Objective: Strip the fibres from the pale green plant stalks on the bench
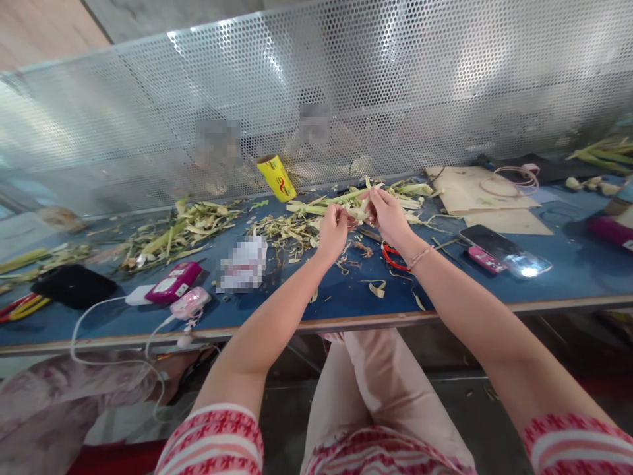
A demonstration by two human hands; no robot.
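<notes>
Over the middle of the blue table, my left hand (334,231) and my right hand (387,212) are close together, fingers pinched. Both grip a pale green strip of plant husk (362,210) stretched between them. Just behind lie long light green husk stalks (316,206), partly hidden by my hands. A heap of yellowish husk scraps (287,234) spreads to the left of my left hand. Beneath my right wrist is a red loop (394,258), perhaps scissor handles, partly covered by my arm.
A yellow tube (277,178) leans near the perforated metal screen (346,86). To the right lie brown paper sheets (479,191) and a phone (499,247). At left are a magenta device (174,282), cables and another husk pile (178,231). Another person's leg (64,402) shows lower left.
</notes>
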